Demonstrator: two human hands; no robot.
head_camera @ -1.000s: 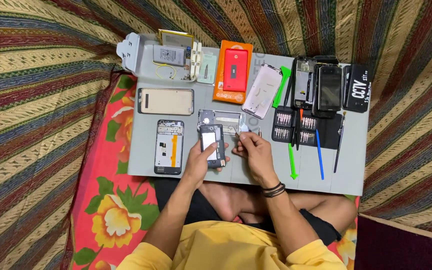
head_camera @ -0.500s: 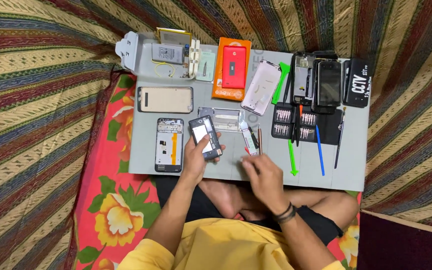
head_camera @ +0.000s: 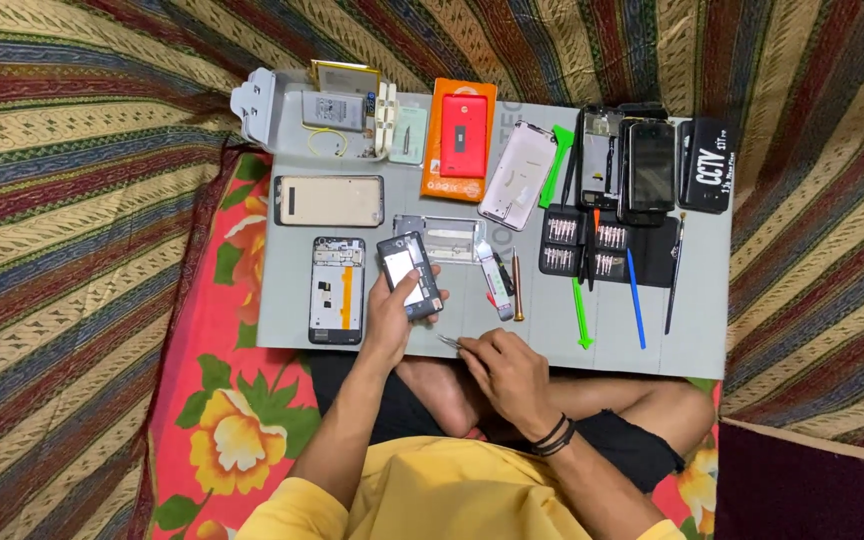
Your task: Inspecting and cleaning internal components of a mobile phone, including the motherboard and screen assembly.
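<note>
While our left hand (head_camera: 392, 315) grips a small opened phone (head_camera: 409, 275) just right of the bare phone frame (head_camera: 338, 290) on the grey mat (head_camera: 612, 335), our right hand (head_camera: 508, 372) pinches metal tweezers (head_camera: 449, 342) below that frame's right.

Orange package (head_camera: 459, 140) and black pouch (head_camera: 706, 165) at mat's far edge.
</note>
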